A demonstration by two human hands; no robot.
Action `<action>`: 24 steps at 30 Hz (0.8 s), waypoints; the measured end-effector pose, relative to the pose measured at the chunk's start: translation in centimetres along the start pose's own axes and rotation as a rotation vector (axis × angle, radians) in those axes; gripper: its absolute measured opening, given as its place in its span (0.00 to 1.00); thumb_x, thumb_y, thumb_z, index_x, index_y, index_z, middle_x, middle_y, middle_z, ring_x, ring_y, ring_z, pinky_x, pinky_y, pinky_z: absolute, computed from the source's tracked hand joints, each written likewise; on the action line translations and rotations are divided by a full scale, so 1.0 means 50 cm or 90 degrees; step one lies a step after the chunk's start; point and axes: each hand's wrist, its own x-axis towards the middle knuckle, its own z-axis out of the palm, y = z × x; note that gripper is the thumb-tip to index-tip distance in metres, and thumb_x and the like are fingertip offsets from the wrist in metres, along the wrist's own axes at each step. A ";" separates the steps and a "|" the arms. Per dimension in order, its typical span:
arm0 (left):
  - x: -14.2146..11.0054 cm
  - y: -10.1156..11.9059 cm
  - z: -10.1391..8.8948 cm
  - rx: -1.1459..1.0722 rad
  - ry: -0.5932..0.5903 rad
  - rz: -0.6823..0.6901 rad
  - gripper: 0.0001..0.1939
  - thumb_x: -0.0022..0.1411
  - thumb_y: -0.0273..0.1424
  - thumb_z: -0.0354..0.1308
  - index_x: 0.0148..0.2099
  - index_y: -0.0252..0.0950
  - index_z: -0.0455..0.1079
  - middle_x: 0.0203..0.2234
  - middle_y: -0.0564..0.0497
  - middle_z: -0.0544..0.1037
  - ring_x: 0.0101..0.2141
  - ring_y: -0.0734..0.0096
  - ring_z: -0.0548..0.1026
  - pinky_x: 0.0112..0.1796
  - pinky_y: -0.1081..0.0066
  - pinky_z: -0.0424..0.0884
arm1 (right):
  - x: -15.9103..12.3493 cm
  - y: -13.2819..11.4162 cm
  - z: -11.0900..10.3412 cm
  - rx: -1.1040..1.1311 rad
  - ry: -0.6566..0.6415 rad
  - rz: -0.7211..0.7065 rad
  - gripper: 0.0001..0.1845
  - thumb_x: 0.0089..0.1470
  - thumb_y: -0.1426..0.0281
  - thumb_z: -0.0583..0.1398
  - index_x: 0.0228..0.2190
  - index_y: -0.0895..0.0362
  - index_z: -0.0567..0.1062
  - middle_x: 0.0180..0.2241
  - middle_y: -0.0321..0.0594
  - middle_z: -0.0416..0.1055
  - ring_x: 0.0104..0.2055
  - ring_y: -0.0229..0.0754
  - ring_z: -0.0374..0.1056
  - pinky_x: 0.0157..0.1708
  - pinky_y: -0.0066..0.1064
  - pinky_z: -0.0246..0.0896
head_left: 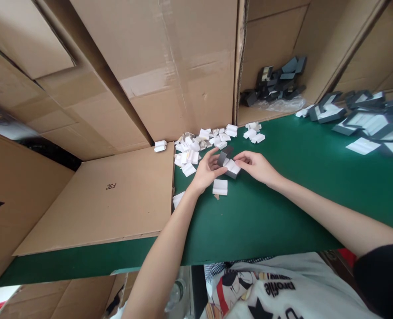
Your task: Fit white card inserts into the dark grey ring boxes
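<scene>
Over the green table, my left hand grips a small dark grey hinged box, its lid tilted up. Thumb and fingers hold the box from its left side. Inside the box sits a white folded insert. My right hand is closed at the box's right side, thumb and index finger pinched at the insert's edge. Just below the box lies a loose white folded piece with a small brown scrap beside it. A pile of similar white pieces spreads behind my left hand.
Several dark boxes with white inserts stand on the green table at the right. An open carton at the back holds more dark boxes. A flat cardboard sheet covers the left side, with large cartons behind.
</scene>
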 end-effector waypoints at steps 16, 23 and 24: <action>-0.020 0.032 0.027 0.085 0.061 0.008 0.20 0.58 0.43 0.57 0.45 0.33 0.69 0.39 0.45 0.75 0.39 0.66 0.74 0.40 0.67 0.70 | -0.023 -0.056 0.007 0.400 -0.038 0.145 0.13 0.47 0.61 0.64 0.30 0.59 0.77 0.30 0.43 0.75 0.34 0.42 0.70 0.35 0.36 0.67; -0.036 0.040 0.041 0.173 0.073 0.033 0.18 0.60 0.44 0.54 0.42 0.34 0.71 0.30 0.50 0.74 0.31 0.70 0.71 0.33 0.72 0.68 | -0.037 -0.063 0.028 0.323 0.007 0.088 0.19 0.41 0.55 0.66 0.31 0.56 0.77 0.31 0.41 0.75 0.35 0.45 0.70 0.38 0.38 0.66; -0.036 0.039 0.042 0.187 0.080 0.039 0.17 0.60 0.43 0.54 0.41 0.34 0.71 0.29 0.50 0.74 0.30 0.70 0.70 0.32 0.72 0.67 | -0.038 -0.060 0.030 0.318 0.008 0.076 0.19 0.41 0.55 0.66 0.31 0.55 0.76 0.32 0.41 0.75 0.36 0.45 0.70 0.39 0.39 0.66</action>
